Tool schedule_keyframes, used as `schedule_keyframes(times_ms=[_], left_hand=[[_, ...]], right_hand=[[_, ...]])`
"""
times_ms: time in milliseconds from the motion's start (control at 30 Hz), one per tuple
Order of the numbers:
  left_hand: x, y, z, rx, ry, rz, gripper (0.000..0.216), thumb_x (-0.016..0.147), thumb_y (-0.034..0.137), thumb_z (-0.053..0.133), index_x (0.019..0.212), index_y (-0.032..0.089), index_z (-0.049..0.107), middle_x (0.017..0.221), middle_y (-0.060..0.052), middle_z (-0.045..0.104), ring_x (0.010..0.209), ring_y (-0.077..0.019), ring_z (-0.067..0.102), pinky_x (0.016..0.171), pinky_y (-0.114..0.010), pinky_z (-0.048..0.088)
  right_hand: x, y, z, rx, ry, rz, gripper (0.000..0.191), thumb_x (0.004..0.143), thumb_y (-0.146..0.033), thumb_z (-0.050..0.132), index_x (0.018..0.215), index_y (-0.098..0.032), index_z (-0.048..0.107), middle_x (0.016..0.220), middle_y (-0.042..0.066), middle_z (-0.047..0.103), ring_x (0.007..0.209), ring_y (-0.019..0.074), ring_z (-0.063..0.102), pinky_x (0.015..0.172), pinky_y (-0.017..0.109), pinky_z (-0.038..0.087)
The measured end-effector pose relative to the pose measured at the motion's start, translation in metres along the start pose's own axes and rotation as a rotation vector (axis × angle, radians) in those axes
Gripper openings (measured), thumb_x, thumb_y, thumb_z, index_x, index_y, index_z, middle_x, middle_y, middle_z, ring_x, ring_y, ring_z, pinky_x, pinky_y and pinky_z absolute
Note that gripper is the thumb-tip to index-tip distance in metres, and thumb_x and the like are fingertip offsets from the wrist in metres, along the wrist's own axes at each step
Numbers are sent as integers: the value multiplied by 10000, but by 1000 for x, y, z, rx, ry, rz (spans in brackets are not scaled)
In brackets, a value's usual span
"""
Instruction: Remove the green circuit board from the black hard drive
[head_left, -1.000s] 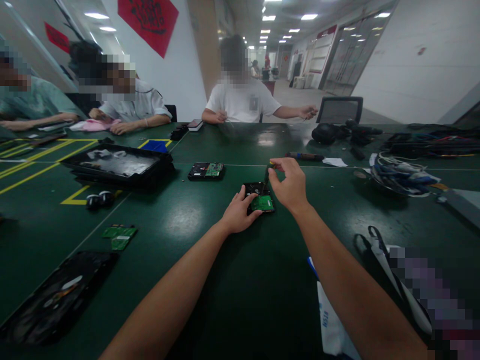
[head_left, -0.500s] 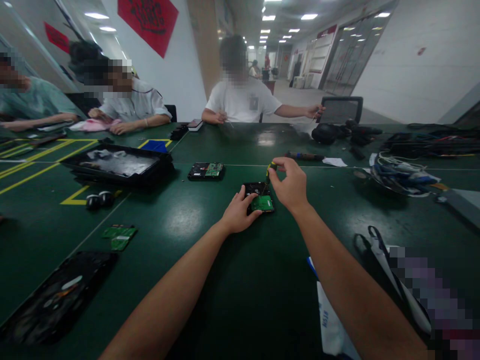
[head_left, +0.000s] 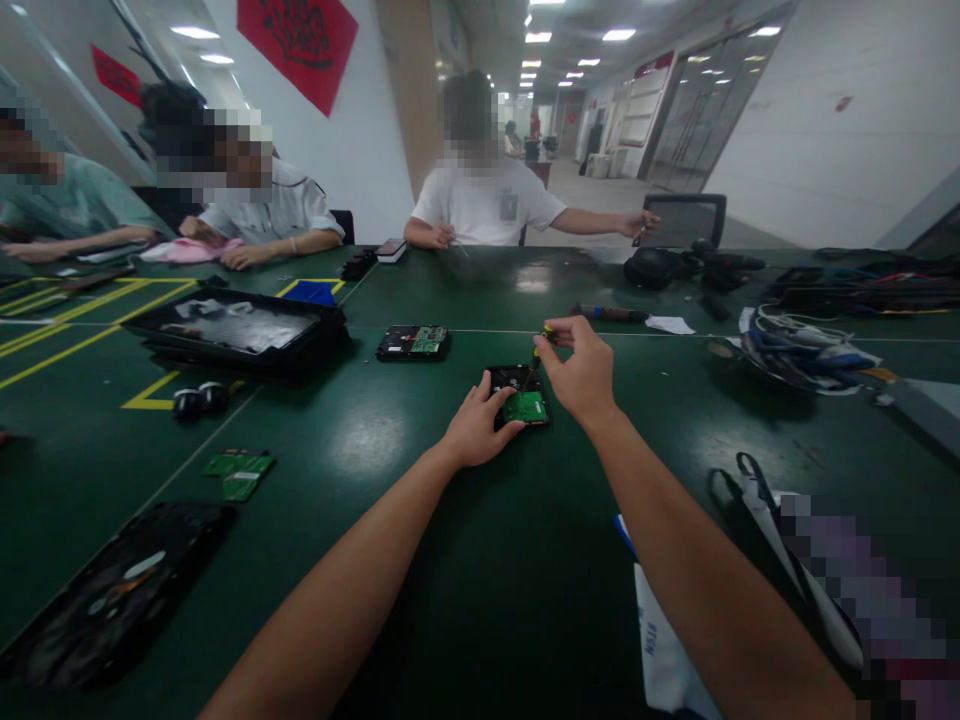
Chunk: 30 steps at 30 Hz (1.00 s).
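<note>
A hard drive (head_left: pixel 529 407) with a green circuit board facing up lies on the dark green table. My left hand (head_left: pixel 480 428) grips its left and near edges, thumb and fingers parted around the case. In the fingers of my right hand (head_left: pixel 585 368) is a small yellow-and-black screwdriver (head_left: pixel 537 348), held upright with a slight tilt. Its thin shaft reaches down to the drive near the upper edge of the board; whether the tip sits in a screw is too small to tell. Farther left lies a second hard drive (head_left: pixel 412 342), board side up.
Stacked black trays (head_left: pixel 247 340) stand at left, with a loose green circuit board (head_left: pixel 241 474) and an opened black drive casing (head_left: pixel 112 600) nearer me. A cable bundle (head_left: pixel 806 350) lies at right. Several people sit across the table; one person (head_left: pixel 487 200) faces me.
The screwdriver handle has turned slightly in my right fingers, which have shifted a little. My left hand and the drive stay in place.
</note>
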<state>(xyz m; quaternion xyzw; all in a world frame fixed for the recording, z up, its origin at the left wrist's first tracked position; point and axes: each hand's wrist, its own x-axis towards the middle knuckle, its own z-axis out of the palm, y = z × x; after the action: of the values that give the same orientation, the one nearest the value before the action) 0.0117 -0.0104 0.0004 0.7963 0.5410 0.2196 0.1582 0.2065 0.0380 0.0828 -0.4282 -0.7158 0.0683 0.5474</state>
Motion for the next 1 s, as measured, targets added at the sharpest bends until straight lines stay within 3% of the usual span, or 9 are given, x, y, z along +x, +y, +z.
schedule_keyframes(times_ms=[200, 400, 600, 833, 1000], left_hand=[[0, 0, 0, -2, 1, 8, 693, 955, 559, 606, 1533, 204, 465, 1717, -216, 159, 1584, -400, 189, 1246, -563, 275], [0, 0, 0, -3, 1, 4, 677, 950, 550, 620, 1522, 218, 479, 1719, -202, 170, 1578, -398, 220, 1236, -559, 300], [0, -1, 1, -6, 8, 0, 687, 945, 555, 625, 1526, 219, 476, 1721, -196, 168, 1582, -400, 199, 1244, -562, 286], [0, -2, 1, -4, -1, 0, 697, 950, 571, 610, 1532, 214, 470, 1721, -199, 162, 1585, -399, 184, 1245, -566, 280], [0, -1, 0, 1, 4, 6, 695, 950, 565, 612, 1530, 208, 471, 1720, -205, 163, 1583, -399, 195, 1246, -558, 282]], right_hand=[[1, -3, -2, -27, -26, -89, 191, 938, -258, 603, 1112, -234, 679, 1118, 95, 698, 993, 239, 686, 907, 440, 585], [1, 0, 0, -14, 6, -24, 178, 915, -273, 638, 1086, -230, 660, 1068, 86, 720, 947, 246, 691, 878, 450, 591], [1, -2, -3, -61, -3, -89, 183, 952, -260, 590, 1101, -247, 694, 1097, 84, 700, 957, 232, 691, 900, 439, 584], [1, -1, -2, -27, 8, -30, 158, 936, -298, 635, 1078, -238, 665, 1046, 75, 735, 923, 240, 706, 867, 439, 599], [1, -1, -2, -44, -8, -72, 167, 960, -279, 583, 1089, -241, 683, 1095, 90, 717, 959, 242, 697, 906, 450, 579]])
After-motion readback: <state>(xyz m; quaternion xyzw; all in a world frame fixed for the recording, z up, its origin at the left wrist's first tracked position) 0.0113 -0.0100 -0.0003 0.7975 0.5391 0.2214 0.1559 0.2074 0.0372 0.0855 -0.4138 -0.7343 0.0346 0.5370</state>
